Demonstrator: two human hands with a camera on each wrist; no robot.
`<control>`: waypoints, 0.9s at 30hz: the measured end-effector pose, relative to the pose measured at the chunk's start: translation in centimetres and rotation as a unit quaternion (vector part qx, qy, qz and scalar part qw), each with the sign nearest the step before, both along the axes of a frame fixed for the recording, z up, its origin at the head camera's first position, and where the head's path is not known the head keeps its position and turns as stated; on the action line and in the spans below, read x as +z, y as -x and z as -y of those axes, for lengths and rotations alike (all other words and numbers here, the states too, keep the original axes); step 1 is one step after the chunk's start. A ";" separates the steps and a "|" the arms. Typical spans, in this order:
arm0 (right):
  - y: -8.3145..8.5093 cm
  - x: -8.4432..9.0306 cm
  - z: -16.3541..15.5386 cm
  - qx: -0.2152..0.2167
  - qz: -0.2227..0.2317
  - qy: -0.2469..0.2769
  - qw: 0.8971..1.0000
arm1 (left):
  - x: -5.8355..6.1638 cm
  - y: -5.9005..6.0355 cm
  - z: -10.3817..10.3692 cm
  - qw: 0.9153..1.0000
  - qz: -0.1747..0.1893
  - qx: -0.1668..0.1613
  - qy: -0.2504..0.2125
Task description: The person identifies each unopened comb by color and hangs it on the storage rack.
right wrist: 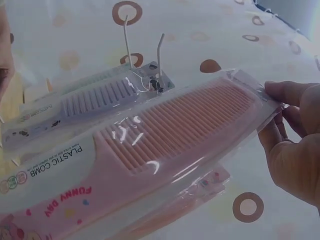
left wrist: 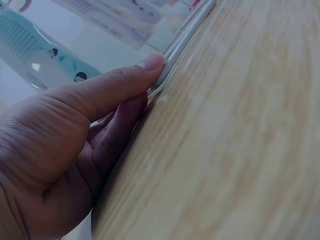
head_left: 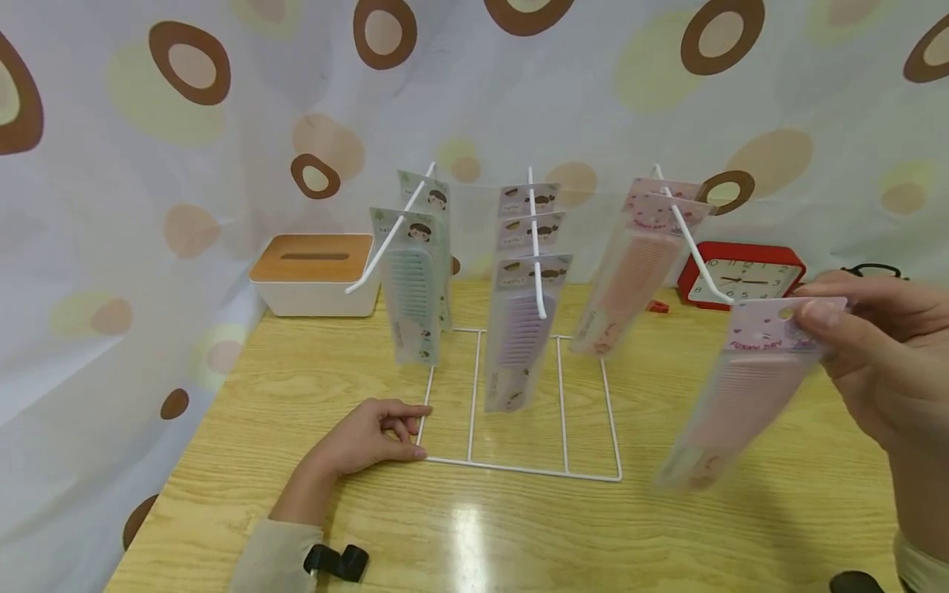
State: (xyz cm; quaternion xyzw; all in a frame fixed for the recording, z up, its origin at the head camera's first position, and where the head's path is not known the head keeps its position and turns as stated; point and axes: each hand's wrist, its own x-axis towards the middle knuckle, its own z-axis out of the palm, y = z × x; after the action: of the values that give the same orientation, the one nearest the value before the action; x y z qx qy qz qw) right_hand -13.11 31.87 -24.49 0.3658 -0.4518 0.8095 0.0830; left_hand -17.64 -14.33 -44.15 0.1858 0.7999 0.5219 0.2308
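My right hand (head_left: 885, 362) pinches the top of a packaged pink comb (head_left: 749, 395) between thumb and fingers. Its header has a punched hole and is close to the tip of the display rack's right prong. In the right wrist view the comb's teeth and printed wrapper (right wrist: 180, 125) fill the middle. My left hand (head_left: 371, 436) grips the front left corner of the white wire rack (head_left: 519, 469), thumb and finger on the wire. Packaged green combs (head_left: 411, 288) hang on the left prong, purple ones (head_left: 522, 329) on the middle, pink ones (head_left: 630, 280) on the right.
A white tissue box (head_left: 315, 296) with a wooden lid stands at the back left. Behind the right prong is a red alarm clock (head_left: 745, 276), with a small red object (head_left: 657, 306) beside it. A patterned curtain (head_left: 474, 99) closes off the wooden table's back.
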 end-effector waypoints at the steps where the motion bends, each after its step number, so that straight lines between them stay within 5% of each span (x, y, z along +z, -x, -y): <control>1: 0.0 0.0 0.2 -0.006 0.001 -0.008 1.000 | 0.0 0.0 0.0 1.000 0.001 -0.001 0.000; 17: 2.0 0.3 3.1 -0.080 0.074 -0.063 0.992 | 0.1 -0.1 0.4 1.000 -0.003 0.009 0.002; 22: 4.3 0.5 3.0 -0.145 0.137 -0.123 0.972 | 0.1 0.0 0.4 1.000 -0.007 0.010 0.002; 27: 6.1 0.8 2.8 -0.172 0.190 -0.119 0.959 | 0.5 0.2 0.3 1.000 -0.005 0.004 0.001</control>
State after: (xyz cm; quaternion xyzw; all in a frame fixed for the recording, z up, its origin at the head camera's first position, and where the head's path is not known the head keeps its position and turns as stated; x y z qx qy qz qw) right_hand -19.20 29.07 -23.71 0.1295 -0.6087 0.7776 0.0898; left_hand -17.80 -14.59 -43.65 0.1850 0.8026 0.5206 0.2246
